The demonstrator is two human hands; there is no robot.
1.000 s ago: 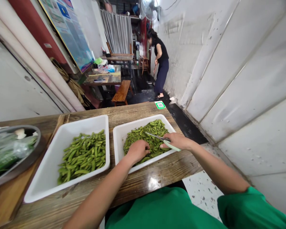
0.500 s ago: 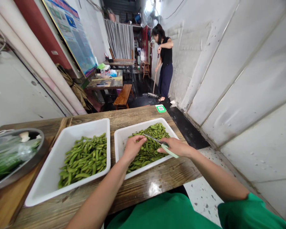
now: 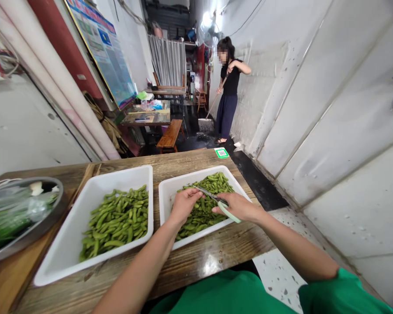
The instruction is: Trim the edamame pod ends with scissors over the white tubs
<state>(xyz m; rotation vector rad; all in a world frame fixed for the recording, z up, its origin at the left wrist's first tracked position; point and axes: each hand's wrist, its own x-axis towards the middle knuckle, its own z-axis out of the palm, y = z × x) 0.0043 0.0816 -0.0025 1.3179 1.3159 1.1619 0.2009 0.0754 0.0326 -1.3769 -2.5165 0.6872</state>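
Observation:
My right hand (image 3: 239,206) is closed round scissors (image 3: 228,212) with pale green handles. Their blades point left, the tips close to the fingers of my left hand (image 3: 185,204). That left hand is pinched on an edamame pod, mostly hidden by the fingertips. Both hands are over the right white tray (image 3: 164,192), which holds many green edamame pods (image 3: 212,218). To its left stands another white tray (image 3: 63,235), also with a heap of edamame pods (image 3: 118,218).
A metal bowl (image 3: 60,203) with bagged greens sits at the left of the wooden table (image 3: 196,159). A green QR-code card (image 3: 222,152) lies by the far edge. Beyond are a wooden bench (image 3: 170,134) and a person (image 3: 231,87) holding a mop (image 3: 206,124).
My right hand and the scissors have shifted slightly left, nearer to my left hand. In the background, the person has lifted the mop head and tilted its handle.

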